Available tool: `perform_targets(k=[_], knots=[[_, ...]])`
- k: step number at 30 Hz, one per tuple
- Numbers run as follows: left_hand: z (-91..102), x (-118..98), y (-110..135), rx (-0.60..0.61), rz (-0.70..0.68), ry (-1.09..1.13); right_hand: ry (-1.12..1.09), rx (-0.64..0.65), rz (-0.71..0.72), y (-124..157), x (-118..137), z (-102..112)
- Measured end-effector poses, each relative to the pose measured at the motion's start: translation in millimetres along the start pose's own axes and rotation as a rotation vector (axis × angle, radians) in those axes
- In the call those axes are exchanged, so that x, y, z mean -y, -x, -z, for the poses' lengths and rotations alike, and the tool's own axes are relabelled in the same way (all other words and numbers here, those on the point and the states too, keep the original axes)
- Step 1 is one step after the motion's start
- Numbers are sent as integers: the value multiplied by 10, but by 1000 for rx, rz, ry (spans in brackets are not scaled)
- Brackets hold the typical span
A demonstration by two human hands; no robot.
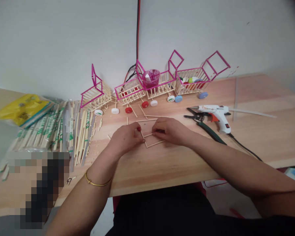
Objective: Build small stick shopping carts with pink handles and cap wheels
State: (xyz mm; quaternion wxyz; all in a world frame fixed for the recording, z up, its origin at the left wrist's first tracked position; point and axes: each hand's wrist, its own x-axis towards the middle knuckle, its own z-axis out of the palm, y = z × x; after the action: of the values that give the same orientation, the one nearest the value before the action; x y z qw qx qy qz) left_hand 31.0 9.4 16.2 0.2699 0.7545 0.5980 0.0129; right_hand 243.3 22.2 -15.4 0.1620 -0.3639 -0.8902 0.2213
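Observation:
Both hands rest on the wooden table (177, 164), working on a small flat frame of thin wooden sticks (154, 143). My left hand (125, 137) is closed, its fingertips pinching the frame's left side. My right hand (170, 130) is closed too, pinching a cross stick of the frame from the right. A gold bangle sits on my left wrist. Part of the frame is hidden under my fingers.
Along the wall stand pink-and-wood stick carts (147, 87) with bottle-cap wheels. A white glue gun (217, 114) and pliers (199, 117) lie to the right. Loose sticks and chopstick packets (51, 129) are piled at left, beside a yellow bag (24, 108).

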Motion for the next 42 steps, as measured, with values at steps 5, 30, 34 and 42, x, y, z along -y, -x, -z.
perform_targets(k=[5,30,34,42], knots=[[2,-1,4,5,-1,0,12,-7,-11,1,3,-9],[-17,40,-17,-1,-4,22,-133,-169,-127,100,-69,269],[-18,42,-18,-1,-11,30,-101,-141,-226,173,-126,421],[-25,44,-32,8,21,47,-7,90,-257,217,-238,458]])
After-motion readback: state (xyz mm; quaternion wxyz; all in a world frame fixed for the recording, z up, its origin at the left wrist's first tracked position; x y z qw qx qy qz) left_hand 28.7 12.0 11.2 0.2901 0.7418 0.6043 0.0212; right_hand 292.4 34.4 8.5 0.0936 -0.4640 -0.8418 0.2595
